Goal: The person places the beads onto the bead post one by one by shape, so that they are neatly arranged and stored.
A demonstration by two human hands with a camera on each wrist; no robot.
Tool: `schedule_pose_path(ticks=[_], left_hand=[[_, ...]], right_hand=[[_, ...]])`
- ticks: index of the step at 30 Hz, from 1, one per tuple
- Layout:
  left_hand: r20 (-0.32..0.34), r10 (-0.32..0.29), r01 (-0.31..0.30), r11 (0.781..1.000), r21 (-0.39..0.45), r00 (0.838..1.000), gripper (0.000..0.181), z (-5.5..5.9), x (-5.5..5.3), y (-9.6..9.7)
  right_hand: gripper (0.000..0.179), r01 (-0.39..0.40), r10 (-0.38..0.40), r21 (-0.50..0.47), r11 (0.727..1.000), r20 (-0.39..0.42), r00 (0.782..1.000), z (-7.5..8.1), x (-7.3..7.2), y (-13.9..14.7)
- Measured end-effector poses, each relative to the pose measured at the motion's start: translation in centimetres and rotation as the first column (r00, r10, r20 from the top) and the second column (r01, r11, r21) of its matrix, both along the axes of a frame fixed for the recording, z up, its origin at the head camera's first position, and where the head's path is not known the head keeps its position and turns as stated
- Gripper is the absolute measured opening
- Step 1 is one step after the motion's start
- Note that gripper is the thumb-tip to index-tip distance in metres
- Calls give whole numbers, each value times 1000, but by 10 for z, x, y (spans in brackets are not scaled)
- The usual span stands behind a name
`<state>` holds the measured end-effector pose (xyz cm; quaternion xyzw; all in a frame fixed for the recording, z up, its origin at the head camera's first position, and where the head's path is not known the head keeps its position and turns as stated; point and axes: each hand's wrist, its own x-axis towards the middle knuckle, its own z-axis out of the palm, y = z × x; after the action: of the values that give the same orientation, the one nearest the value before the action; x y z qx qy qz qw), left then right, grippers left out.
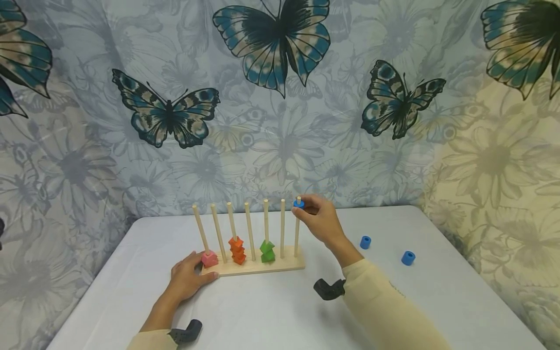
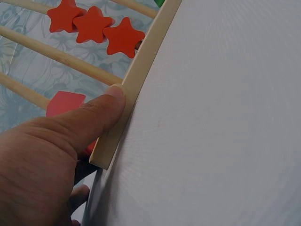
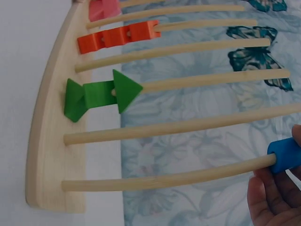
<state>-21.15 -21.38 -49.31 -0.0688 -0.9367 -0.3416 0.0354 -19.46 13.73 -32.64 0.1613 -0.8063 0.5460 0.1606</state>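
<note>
A wooden peg board [image 1: 286, 264] with a row of upright pegs stands on the table. My left hand [image 1: 185, 278] grips its left end, thumb [image 2: 110, 101] on the front edge of the base. Near the top of the rightmost peg [image 3: 169, 181], my right hand [image 1: 321, 218] pinches a blue bead [image 3: 285, 154], and the peg's tip pokes out above it. Low on the leftmost peg sits a pink block [image 1: 209, 259]. Orange star beads [image 2: 94, 24] are stacked on the third peg, and green triangular beads [image 3: 99, 94] on the fifth.
Two loose blue pieces, a nearer bead [image 1: 408, 257] and a farther bead [image 1: 365, 242], lie to the right of my right forearm on the white table [image 1: 262, 311]. Behind the table hangs a butterfly-patterned cloth [image 1: 284, 160].
</note>
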Motion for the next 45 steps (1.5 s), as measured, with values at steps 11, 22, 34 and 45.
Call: schedule_pose_path(ticks=[11, 22, 34, 45], left_hand=[[7, 0, 0, 1000, 4, 1000, 79, 1, 0, 0], [6, 1, -1, 1000, 0, 1000, 78, 3, 2, 0], [-10, 2, -2, 1000, 7, 1000, 76, 3, 4, 3], [10, 7, -7, 1000, -2, 1000, 76, 4, 4, 2]], right_hand=[[29, 38, -37, -16, 999, 38, 999, -41, -19, 5], [29, 101, -100, -2, 995, 114, 988, -74, -24, 6], [27, 121, -115, -19, 993, 184, 976, -100, -21, 5], [25, 131, -126, -10, 991, 204, 971, -119, -20, 6]])
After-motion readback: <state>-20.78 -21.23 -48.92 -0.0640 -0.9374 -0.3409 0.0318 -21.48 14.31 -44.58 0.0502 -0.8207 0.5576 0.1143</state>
